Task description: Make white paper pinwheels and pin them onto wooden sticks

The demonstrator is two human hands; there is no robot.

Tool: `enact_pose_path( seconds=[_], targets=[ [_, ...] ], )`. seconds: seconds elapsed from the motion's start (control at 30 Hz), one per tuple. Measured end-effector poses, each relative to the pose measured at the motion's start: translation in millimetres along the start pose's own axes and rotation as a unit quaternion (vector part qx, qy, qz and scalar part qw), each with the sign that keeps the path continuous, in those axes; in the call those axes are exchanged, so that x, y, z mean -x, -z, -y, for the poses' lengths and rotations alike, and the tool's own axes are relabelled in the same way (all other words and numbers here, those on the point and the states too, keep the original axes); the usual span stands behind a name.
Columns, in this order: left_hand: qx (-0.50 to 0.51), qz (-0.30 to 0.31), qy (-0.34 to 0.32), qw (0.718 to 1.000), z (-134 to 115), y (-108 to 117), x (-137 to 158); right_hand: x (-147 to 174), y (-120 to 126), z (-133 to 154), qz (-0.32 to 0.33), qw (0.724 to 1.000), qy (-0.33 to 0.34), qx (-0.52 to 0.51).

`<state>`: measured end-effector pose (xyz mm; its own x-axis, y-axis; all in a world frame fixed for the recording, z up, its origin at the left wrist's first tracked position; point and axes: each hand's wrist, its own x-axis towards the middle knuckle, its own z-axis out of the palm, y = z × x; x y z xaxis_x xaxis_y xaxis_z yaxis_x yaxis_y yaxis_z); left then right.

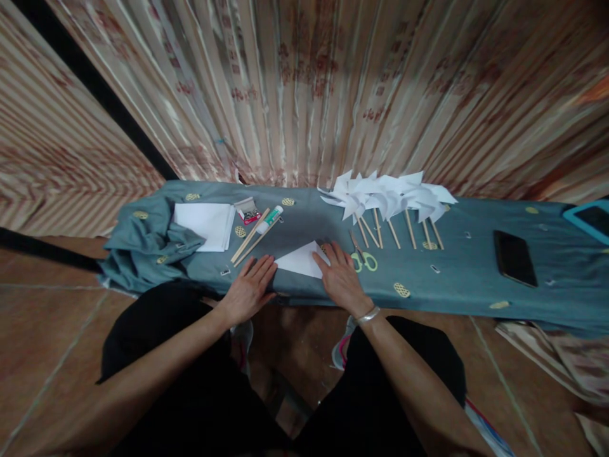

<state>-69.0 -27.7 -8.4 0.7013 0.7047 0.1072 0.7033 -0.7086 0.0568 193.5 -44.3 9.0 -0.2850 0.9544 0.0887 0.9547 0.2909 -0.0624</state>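
Observation:
A white sheet of paper (301, 260), folded into a triangle, lies on the cloth-covered bench in front of me. My left hand (248, 287) rests flat, its outstretched fingertips at the paper's left corner. On the opposite side, my right hand (340, 273) lies over the paper's right edge with fingers extended and partly covering it. Just right of that hand are scissors (364, 259) with light green handles. Beyond my left hand, a glue stick (269, 219) lies across wooden sticks (250, 236), beside a small open box (248, 211) of small metal pieces.
White paper pinwheels (390, 190) on several sticks lie at the bench's back. A stack of white paper (204, 225) sits left. A dark phone (514, 258) and a blue-edged device (590, 219) are at right. The patterned cloth (466, 285) bunches up at the left end; curtains hang behind.

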Motion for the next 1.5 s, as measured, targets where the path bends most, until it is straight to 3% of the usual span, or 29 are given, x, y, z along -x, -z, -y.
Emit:
enact_pose_path(
  seconds=[0.13, 0.2, 0.33, 0.5, 0.7, 0.87, 1.13, 1.5],
  targets=[
    [0.000, -0.038, 0.045, 0.998, -11.0, 6.9, -3.6, -0.3, 2.2, 1.2, -0.011, 1.000, 0.004, 0.005],
    [0.001, -0.056, 0.031, 0.998, -20.5, 7.3, -10.6, -0.9, 2.3, 2.0, -0.017, 1.000, 0.008, 0.008],
    [0.028, -0.012, -0.047, 0.998, -38.8, -1.5, -25.2, -2.0, 0.3, 2.4, -0.027, 1.000, 0.012, 0.008],
    [0.036, 0.008, -0.052, 0.998, -44.5, -14.2, -28.7, 0.6, 1.4, 6.2, -0.042, 0.999, 0.011, 0.014],
    [0.042, 0.012, -0.052, 0.998, -41.4, -16.7, -27.8, 9.0, 10.4, 42.8, -0.039, 0.999, 0.022, 0.021],
    [0.047, 0.023, -0.053, 0.997, -41.8, -13.8, -29.3, 18.0, 0.8, 66.6, -0.021, 0.998, -0.006, 0.064],
    [0.038, 0.026, -0.049, 0.998, -40.8, -16.2, -29.0, 55.2, -18.0, 37.4, -0.042, 0.996, -0.036, 0.076],
    [0.030, 0.022, -0.016, 0.999, -36.8, -6.7, -16.7, 86.0, -17.9, 23.8, -0.084, 0.988, -0.095, 0.084]
  ],
)
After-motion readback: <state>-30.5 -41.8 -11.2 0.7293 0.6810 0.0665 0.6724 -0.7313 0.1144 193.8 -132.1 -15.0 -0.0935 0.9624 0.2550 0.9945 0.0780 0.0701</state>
